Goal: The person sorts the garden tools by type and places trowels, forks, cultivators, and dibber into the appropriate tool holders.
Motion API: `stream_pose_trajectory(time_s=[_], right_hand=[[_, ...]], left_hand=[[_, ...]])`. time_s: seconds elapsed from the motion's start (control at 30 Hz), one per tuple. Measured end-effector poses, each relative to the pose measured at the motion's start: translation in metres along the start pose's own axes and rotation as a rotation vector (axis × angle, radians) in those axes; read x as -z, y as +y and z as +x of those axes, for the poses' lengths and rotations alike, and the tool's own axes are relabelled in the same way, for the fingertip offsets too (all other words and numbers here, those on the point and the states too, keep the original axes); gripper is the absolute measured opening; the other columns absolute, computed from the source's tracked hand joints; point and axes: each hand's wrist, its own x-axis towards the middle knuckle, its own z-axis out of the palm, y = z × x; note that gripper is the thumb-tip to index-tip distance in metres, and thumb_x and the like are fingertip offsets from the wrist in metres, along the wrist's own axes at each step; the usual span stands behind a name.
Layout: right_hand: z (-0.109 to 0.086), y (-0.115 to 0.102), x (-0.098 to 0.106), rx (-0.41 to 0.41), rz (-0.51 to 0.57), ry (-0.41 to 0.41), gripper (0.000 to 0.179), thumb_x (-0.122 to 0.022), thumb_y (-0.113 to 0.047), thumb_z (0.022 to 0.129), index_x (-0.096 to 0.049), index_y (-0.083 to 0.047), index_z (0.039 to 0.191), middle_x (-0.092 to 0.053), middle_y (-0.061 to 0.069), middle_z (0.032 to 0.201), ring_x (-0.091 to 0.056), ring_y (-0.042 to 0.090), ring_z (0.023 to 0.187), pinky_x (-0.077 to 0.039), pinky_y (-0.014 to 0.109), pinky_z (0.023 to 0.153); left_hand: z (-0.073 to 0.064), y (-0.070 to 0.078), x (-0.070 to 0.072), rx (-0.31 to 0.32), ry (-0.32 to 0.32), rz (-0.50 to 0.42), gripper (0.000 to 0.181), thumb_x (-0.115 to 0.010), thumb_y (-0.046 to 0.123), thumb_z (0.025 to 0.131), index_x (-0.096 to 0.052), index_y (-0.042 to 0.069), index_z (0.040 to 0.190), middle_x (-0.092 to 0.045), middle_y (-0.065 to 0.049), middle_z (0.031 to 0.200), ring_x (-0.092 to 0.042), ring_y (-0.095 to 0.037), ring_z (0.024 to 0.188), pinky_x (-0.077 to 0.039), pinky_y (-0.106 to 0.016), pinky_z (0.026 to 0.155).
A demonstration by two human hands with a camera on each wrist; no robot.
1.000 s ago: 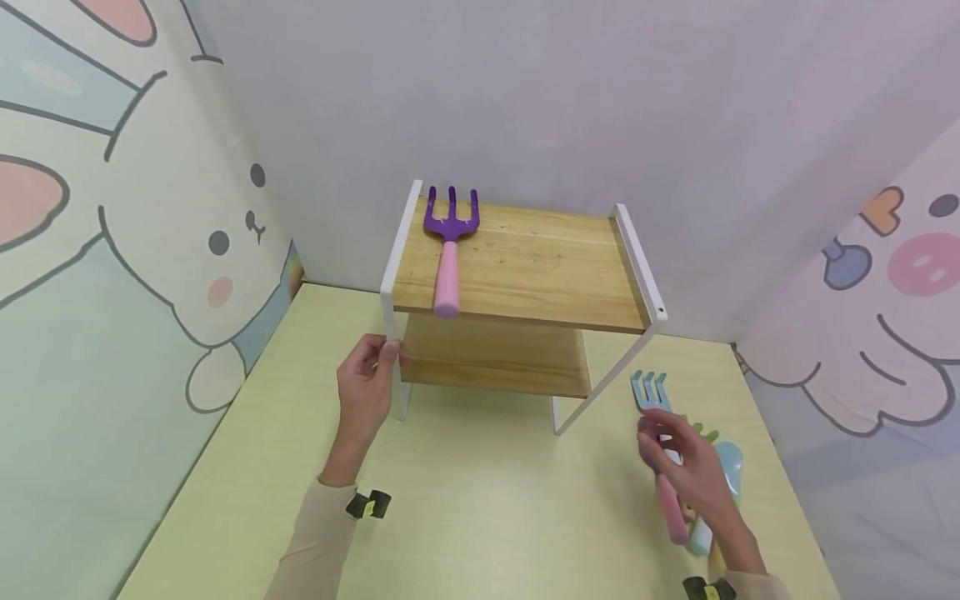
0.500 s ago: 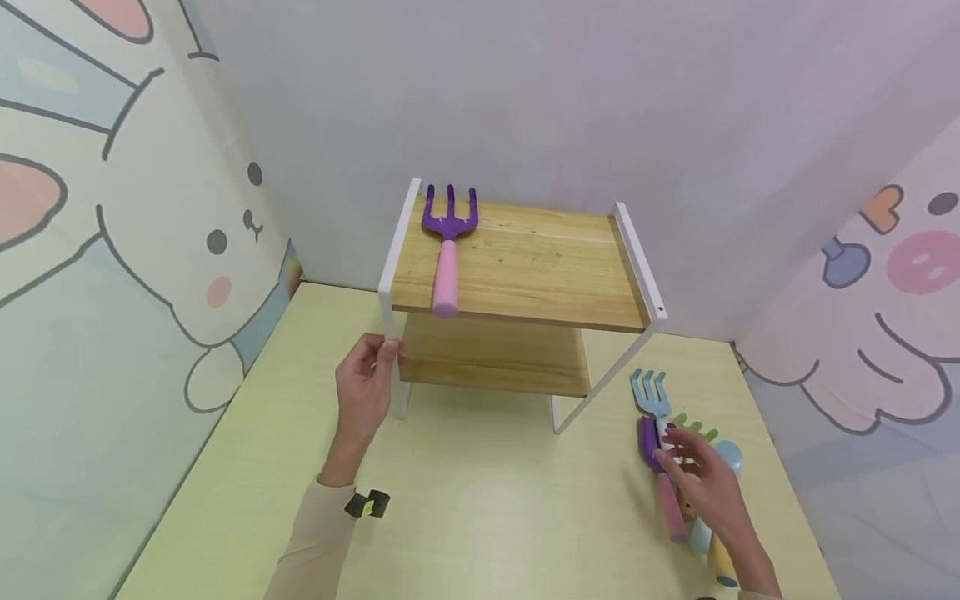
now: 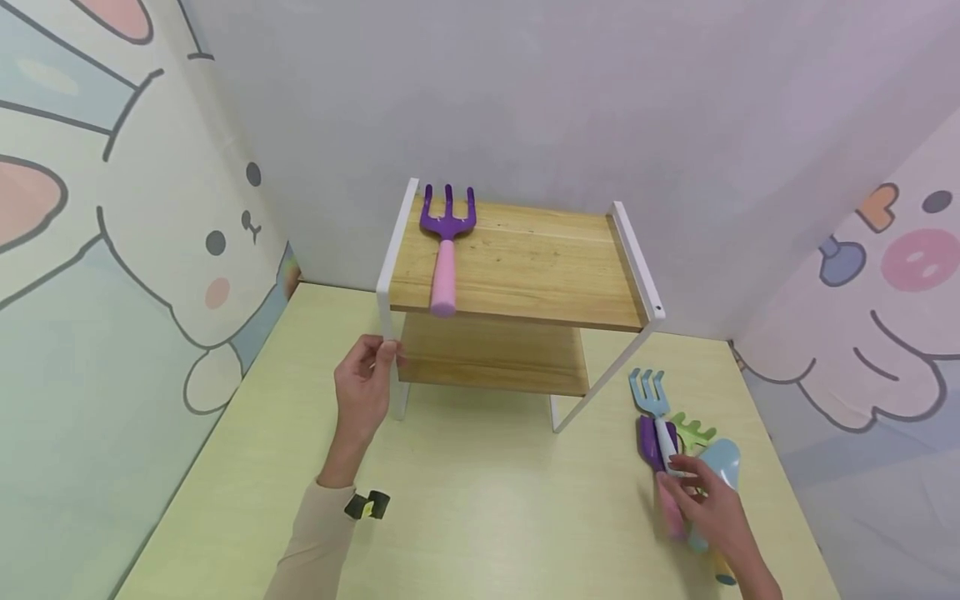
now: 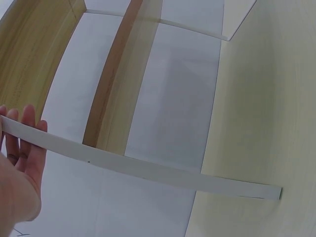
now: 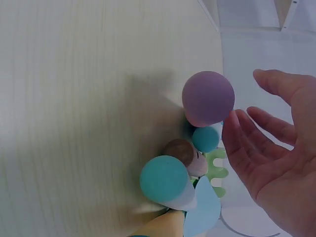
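My left hand [image 3: 363,383] grips the front left leg of a two-tier shelf with a white frame [image 4: 148,165] and wooden boards. A purple hand fork [image 3: 447,225] with a pink handle lies along the left of the top board. At the right, my right hand [image 3: 712,507] hovers over a pile of toy garden tools, thumb and fingers apart. Nearest to it is a purple trowel [image 3: 649,444], whose pink handle [image 5: 208,98] shows end-on in the right wrist view. A light blue fork [image 3: 651,402] lies against the trowel, its handle partly hidden by the fingers.
Beside the fork lie a green rake [image 3: 693,432] and a light blue shovel [image 3: 722,457]. A yellow handle [image 3: 724,570] pokes out under the right wrist. The shelf's lower board [image 3: 491,358] sits below the top one. Cartoon-printed walls enclose the pale table [image 3: 480,517].
My right hand has moved back toward me, from the trowel's purple blade to beside its pink handle, uncovering the forks' ends. The left hand keeps its grip on the shelf leg.
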Motion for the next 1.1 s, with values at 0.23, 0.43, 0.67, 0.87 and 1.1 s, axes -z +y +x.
stream_pose_trajectory(time_s=[0.23,0.43,0.67,0.87,1.1], right_hand=[[-0.003,0.001,0.002,-0.056,-0.077,-0.072,0.040,-0.075,-0.028,0.097,-0.066,0.002,0.121,-0.071,0.019,0.113,-0.069,0.022,0.090,-0.058,0.025,0.070],[-0.006,0.005,0.002,-0.020,-0.118,-0.119,0.030,-0.081,-0.015,0.090,-0.068,-0.001,0.113,-0.073,0.017,0.106,-0.073,0.027,0.085,-0.059,0.027,0.069],[-0.005,0.004,0.002,-0.045,-0.136,-0.142,0.037,-0.083,-0.012,0.087,-0.068,0.008,0.114,-0.074,0.020,0.105,-0.074,0.031,0.087,-0.062,0.030,0.072],[0.000,0.004,0.007,-0.231,-0.034,-0.293,0.050,-0.076,-0.023,0.095,-0.062,0.014,0.126,-0.073,0.026,0.112,-0.072,0.037,0.104,-0.061,0.033,0.082],[0.000,0.009,0.011,-0.448,0.185,-0.390,0.066,-0.069,-0.037,0.100,-0.053,0.014,0.138,-0.073,0.018,0.115,-0.070,0.022,0.101,-0.061,0.035,0.084]], left_hand=[[-0.001,-0.001,0.000,0.006,0.004,0.006,0.013,-0.057,-0.003,0.103,-0.063,-0.012,0.096,-0.069,-0.011,0.087,-0.069,-0.022,0.074,-0.059,-0.025,0.074],[-0.001,-0.001,0.000,0.002,0.004,-0.005,0.013,-0.057,-0.002,0.103,-0.063,-0.012,0.096,-0.069,-0.012,0.088,-0.069,-0.022,0.074,-0.057,-0.024,0.073],[-0.001,-0.001,0.000,-0.010,-0.004,-0.019,0.014,-0.057,-0.002,0.104,-0.062,-0.012,0.095,-0.069,-0.003,0.087,-0.068,-0.021,0.074,-0.057,-0.024,0.073],[-0.001,-0.001,-0.001,-0.018,-0.006,-0.023,0.015,-0.056,-0.002,0.104,-0.062,-0.012,0.096,-0.069,0.002,0.088,-0.068,-0.021,0.074,-0.057,-0.024,0.072],[-0.001,-0.001,-0.001,-0.012,-0.008,-0.018,0.014,-0.056,-0.003,0.104,-0.062,-0.012,0.096,-0.069,0.000,0.088,-0.069,-0.021,0.075,-0.057,-0.023,0.073]])
